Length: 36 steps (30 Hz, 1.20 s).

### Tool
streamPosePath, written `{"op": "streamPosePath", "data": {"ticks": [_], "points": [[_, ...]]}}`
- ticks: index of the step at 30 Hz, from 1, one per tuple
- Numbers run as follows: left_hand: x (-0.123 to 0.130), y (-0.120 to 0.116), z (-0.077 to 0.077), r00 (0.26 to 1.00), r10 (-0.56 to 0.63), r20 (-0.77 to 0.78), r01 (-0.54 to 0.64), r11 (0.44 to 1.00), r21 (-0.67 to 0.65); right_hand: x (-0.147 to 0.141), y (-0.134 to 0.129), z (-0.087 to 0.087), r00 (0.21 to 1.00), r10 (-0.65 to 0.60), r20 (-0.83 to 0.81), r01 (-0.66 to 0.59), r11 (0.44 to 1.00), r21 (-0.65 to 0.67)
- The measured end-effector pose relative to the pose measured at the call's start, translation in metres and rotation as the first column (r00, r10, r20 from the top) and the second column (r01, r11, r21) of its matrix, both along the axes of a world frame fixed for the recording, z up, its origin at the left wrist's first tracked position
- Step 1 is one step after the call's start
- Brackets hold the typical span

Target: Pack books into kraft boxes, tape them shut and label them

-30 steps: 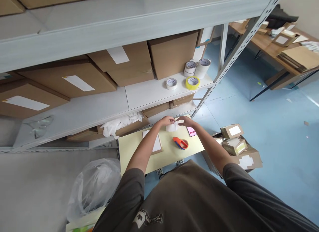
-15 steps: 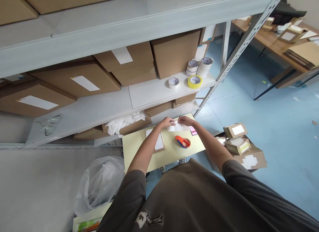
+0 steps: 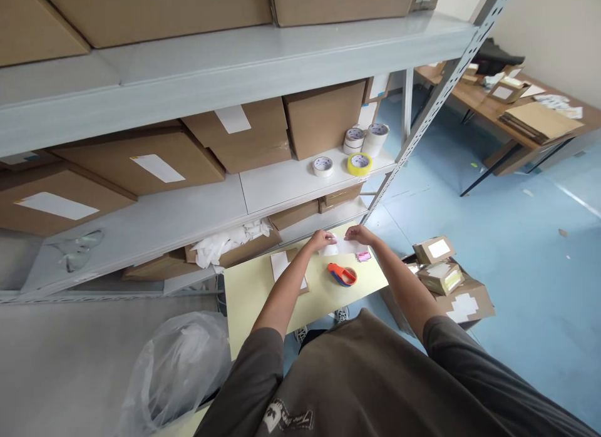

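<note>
Over the far edge of a pale yellow table (image 3: 248, 299), both hands pinch a white sheet (image 3: 346, 246) that looks like a label or a piece of paper. My left hand (image 3: 322, 240) has its fingers closed on the left part, where the sheet looks bent. On the upper edge, farther right, my right hand (image 3: 359, 234) grips with thumb and fingers. A red and blue tape dispenser (image 3: 342, 274) lies just nearer than the sheet. Left of it, partly behind my left forearm, is a flat cardboard piece (image 3: 303, 287) with white paper on it. A small pink item (image 3: 363, 257) lies below my right hand.
A grey metal shelf (image 3: 197, 199) with cardboard boxes (image 3: 323, 121) rises behind the table. Tape rolls (image 3: 323, 166) and a yellow roll (image 3: 359, 164) stand on it. A carton with small boxes (image 3: 434, 250) sits right, a clear plastic bag (image 3: 183, 368) left.
The hands have drawn slightly apart along the white sheet, and its left part now looks more bent. The view has shifted a little, showing more of the upper shelf.
</note>
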<state>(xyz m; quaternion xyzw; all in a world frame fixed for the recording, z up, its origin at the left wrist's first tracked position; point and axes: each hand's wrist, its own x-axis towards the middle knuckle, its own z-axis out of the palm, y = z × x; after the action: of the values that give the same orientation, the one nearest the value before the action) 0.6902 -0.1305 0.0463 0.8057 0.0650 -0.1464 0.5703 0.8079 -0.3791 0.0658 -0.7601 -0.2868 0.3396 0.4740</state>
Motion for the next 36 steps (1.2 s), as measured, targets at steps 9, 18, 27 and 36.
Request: {"op": "streamPosePath", "data": {"ticks": [9, 18, 27, 36], "points": [[-0.021, 0.001, -0.01, 0.973, 0.219, 0.071, -0.215, 0.975, -0.058, -0.03, -0.032, 0.027, 0.988, -0.155, -0.003, 0.155, 0.988, -0.022], [-0.106, 0.038, 0.037, 0.986, 0.107, 0.129, -0.069, 0.959, -0.276, -0.102, 0.075, 0.078, 0.911, 0.168, 0.376, -0.147, 0.986, -0.084], [-0.234, 0.12, 0.057, 0.883, 0.46, 0.093, -0.44, 0.88, -0.181, -0.21, 0.203, 0.078, 0.707, 0.158, 0.689, -0.223, 0.975, 0.005], [-0.317, 0.133, 0.069, 0.587, 0.808, -0.05, -0.684, 0.463, -0.563, -0.314, 0.206, 0.051, 0.957, -0.289, -0.021, 0.287, 0.934, 0.213]]}}
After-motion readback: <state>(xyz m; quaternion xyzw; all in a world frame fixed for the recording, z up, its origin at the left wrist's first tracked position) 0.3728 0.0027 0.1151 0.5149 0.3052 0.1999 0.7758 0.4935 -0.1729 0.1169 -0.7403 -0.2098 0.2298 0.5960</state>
